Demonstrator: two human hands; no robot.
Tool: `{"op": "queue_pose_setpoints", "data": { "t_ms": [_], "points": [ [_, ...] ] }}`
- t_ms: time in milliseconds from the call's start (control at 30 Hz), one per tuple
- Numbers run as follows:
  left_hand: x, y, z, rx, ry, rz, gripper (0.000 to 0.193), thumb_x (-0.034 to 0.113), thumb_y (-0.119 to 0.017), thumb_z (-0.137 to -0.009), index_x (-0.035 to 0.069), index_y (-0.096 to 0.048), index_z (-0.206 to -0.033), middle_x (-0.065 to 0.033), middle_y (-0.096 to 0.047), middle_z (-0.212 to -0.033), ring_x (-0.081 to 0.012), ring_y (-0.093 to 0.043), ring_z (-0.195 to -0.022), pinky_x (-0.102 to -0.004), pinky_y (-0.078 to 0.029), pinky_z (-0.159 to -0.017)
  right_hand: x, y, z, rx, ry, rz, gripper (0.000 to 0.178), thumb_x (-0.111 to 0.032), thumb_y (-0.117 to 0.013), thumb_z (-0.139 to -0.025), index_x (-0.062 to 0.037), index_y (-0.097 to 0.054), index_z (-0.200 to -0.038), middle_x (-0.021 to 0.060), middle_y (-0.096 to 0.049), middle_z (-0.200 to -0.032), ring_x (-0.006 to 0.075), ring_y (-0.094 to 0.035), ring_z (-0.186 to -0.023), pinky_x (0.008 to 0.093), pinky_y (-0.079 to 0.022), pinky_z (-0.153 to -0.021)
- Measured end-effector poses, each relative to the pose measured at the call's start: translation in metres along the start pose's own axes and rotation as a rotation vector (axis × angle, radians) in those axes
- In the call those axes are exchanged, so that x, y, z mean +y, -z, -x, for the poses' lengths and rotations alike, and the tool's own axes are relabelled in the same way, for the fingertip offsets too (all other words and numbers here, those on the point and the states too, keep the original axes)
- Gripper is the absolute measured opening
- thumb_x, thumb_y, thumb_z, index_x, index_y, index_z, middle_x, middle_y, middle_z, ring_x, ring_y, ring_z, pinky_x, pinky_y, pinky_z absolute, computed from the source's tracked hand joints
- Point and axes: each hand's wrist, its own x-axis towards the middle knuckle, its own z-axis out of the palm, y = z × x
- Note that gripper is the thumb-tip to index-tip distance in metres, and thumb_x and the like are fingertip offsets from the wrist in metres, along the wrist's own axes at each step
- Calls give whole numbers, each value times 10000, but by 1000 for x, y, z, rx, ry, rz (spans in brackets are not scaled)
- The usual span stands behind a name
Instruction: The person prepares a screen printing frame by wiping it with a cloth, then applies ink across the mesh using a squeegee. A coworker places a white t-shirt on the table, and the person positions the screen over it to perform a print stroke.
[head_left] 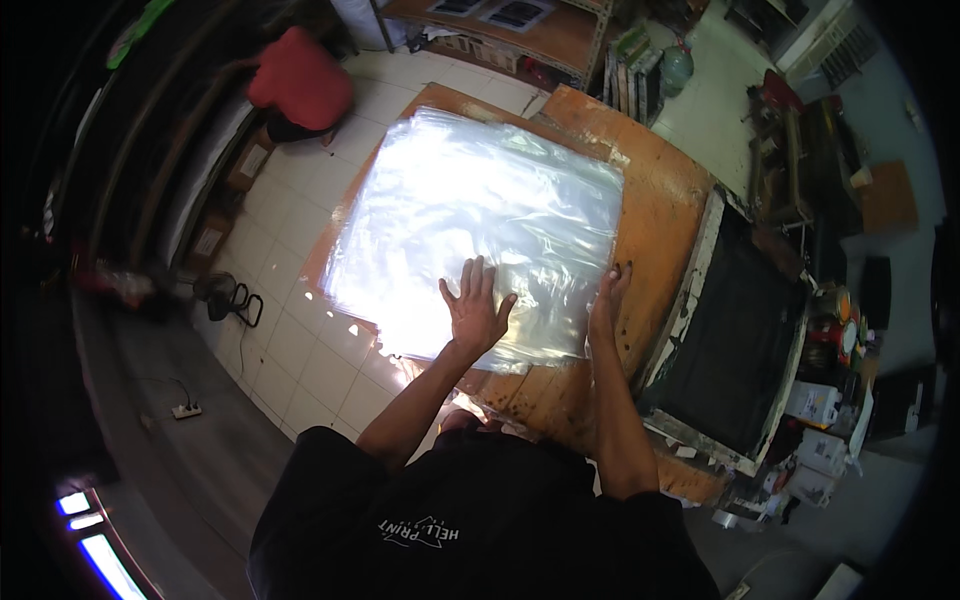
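Observation:
A thick stack of clear plastic sheets (500, 190) lies on a wooden table (660, 190), its left part washed out by bright glare. My left hand (475, 310) rests flat on the near part of the stack, fingers spread and pointing away from me. On the right, my right hand (607, 298) stands edge-on along the stack's right side, its fingers stretched out and its palm turned toward the sheets. Neither hand grips anything. The sheets' near edge is slightly uneven.
A dark screen frame (735, 330) with a worn pale border sits right of the stack. Cans and boxes (815, 405) crowd beyond it. A person in a red shirt (302, 82) crouches at the far left by shelves. A power strip (187, 410) lies at left.

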Motion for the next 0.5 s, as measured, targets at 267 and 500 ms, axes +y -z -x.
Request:
{"op": "queue_pose_setpoints", "data": {
  "t_ms": [267,500],
  "points": [
    [-100,35,-112,324,125,82,560,308,-594,-937,-17,-469,-1376,-215,-467,-1418,-359,-412,-1364,-538,-281,-1122,-23,-6,22,117,-29,19,773,-505,-396,-1049,0,-144,-1578,241,-372,-1533,334,-412,-1384,412,-296,-1151],
    [-197,58,-206,155,967,-23,799,474,-665,-854,32,-402,-1467,-190,-327,-1570,-387,-333,-1434,-715,-201,-1105,-30,2,21,148,-189,-179,747,-469,-404,-1061,-6,-135,-1582,218,-344,-1544,297,-397,-1382,379,-294,-1150]
  ]
}}
